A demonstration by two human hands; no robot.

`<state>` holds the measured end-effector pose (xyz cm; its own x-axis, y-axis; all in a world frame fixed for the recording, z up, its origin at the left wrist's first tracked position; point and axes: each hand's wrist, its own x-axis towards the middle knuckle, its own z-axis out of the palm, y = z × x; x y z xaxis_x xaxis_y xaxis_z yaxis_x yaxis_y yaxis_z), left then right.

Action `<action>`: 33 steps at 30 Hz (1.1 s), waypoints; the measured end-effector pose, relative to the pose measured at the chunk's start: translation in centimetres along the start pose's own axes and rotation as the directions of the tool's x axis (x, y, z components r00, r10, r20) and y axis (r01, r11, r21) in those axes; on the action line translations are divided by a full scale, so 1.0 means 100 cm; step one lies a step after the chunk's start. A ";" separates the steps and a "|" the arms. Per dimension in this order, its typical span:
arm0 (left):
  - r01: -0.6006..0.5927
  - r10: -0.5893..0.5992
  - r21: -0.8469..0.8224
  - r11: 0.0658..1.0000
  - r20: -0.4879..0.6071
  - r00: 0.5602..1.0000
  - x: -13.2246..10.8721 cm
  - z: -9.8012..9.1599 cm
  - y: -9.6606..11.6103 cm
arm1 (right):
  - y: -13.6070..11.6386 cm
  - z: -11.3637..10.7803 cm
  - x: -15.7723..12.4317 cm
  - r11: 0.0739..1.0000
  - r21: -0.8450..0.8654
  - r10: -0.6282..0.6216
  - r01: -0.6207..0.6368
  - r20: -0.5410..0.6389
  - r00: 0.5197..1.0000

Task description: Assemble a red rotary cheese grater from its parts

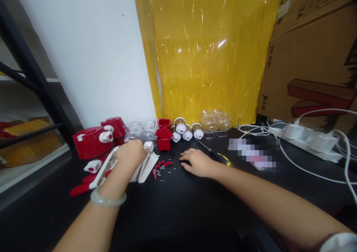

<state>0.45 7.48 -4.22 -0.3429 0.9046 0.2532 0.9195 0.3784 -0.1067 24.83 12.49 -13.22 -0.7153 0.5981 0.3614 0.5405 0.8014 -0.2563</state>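
Open bench (173, 215) near me, yellow sheet (206, 51) along the far edge, my left hand (130, 154) curled at white parts (148, 166), grip unclear, my right hand (196, 162) half-open, seemingly empty, just right of red pieces (168, 163).

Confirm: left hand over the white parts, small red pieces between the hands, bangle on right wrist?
No: the head view shows the bangle on the left wrist. Rest stands: left hand over the white parts, small red pieces between the hands.

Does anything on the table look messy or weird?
Yes, a bit: small red pieces and silvery bits lie scattered on the black table between the left hand and right hand, looking spilled because they're loose, not lined up. Nothing looks clearly broken.
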 end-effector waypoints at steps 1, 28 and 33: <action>-0.003 0.003 0.002 1.000 -0.004 1.000 0.000 0.000 0.000 | 0.000 0.000 0.000 1.000 -0.004 0.000 0.000 0.002 1.000; -0.107 0.095 -0.025 0.994 -0.290 0.952 -0.034 -0.046 0.006 | -0.016 0.007 0.028 0.992 -0.036 -0.125 0.125 -0.010 0.992; -0.160 0.110 -0.101 0.982 -0.381 0.918 -0.037 -0.069 0.019 | -0.028 0.019 0.055 0.981 -0.146 -0.119 0.125 0.047 0.992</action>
<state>4.82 3.44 1.29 -0.1402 0.7971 0.5873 0.9771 0.2071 -0.0479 18.55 13.53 -12.20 -0.7944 0.4983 0.3472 0.5059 0.8593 -0.0757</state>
